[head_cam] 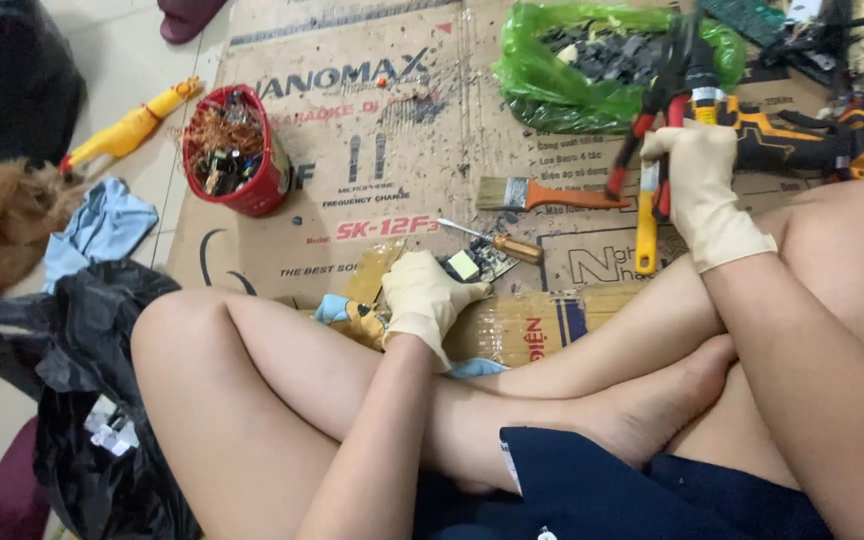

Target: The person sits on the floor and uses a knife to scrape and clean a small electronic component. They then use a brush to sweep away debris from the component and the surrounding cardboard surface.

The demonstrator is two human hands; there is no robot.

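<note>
Cardboard floor; circuit board (479, 265) under left fingers (449, 287).

Single head-worn view, steeply down, close over lap and cardboard (372, 130).

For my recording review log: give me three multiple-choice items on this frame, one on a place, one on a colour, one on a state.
1. Where does the paintbrush lie?
A. on the cardboard
B. in the red tub
C. on the black bag

2. What colour is the bag holding dark parts?
A. blue
B. green
C. white

3. What is the right hand doing?
A. resting empty
B. gripping red-handled pliers
C. holding the screwdriver

Key: 1 A, the brush lies flat on the cardboard between the hands; 2 B, the bag is translucent green; 3 B, the gloved fingers close round the plier handles, while the left hand presses a small circuit board.
</note>
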